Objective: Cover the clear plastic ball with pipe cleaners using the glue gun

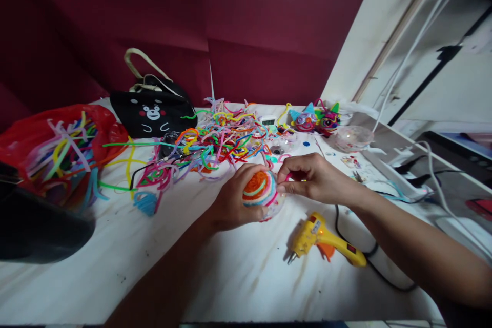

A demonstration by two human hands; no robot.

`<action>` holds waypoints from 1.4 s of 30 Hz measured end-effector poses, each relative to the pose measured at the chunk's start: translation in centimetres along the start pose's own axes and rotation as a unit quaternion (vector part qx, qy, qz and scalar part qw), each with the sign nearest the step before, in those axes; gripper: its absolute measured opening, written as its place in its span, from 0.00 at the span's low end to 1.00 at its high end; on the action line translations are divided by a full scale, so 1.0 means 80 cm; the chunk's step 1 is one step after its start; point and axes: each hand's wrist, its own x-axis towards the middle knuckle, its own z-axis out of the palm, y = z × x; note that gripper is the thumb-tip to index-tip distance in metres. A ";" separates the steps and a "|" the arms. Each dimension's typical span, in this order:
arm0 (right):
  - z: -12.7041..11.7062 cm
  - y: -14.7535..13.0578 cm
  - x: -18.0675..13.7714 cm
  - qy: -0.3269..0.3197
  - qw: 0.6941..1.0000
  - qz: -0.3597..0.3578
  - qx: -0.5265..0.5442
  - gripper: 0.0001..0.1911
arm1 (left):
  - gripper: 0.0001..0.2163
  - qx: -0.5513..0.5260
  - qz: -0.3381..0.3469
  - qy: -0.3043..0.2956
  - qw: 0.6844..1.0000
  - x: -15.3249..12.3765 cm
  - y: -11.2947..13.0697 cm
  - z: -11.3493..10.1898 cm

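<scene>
My left hand [235, 200] is wrapped round a clear plastic ball [273, 209] partly covered with coiled pipe cleaners in orange, pale green, white, blue and pink. At the ball's right side, the thumb and forefinger of my right hand [307, 179] pinch a pink pipe cleaner [288, 176], its near end against the ball. Part of that strand is hidden behind the fingers. Below my right hand a yellow hot glue gun [317, 236] lies on its side, nozzle toward the lower left.
A tangled heap of pipe cleaners [219, 138] covers the table's back middle. On the left are a red plastic bag [103, 133] of more strands, a black bag [154, 113] and a dark bin [42, 220]. Decorated balls [303, 120] and a clear bowl-like shell [354, 137] stand back right. The glue gun's cord [388, 279] trails right.
</scene>
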 end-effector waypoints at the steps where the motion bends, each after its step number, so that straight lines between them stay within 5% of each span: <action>1: -0.001 0.001 -0.001 -0.007 1.000 0.008 0.006 0.16 | 0.32 -0.004 0.001 -0.003 1.000 0.000 0.001 0.000; 28: -0.009 0.006 -0.003 -0.092 0.976 0.094 0.174 0.11 | 0.33 -0.075 0.011 -0.070 0.995 -0.001 -0.003 -0.001; 35: -0.007 0.007 -0.004 -0.086 0.968 0.124 0.200 0.19 | 0.35 -0.143 0.038 -0.092 0.985 -0.004 -0.008 0.000; 42: -0.008 0.011 -0.010 -0.111 0.954 0.144 0.238 0.19 | 0.39 -0.198 -0.029 -0.129 0.971 -0.006 -0.001 0.000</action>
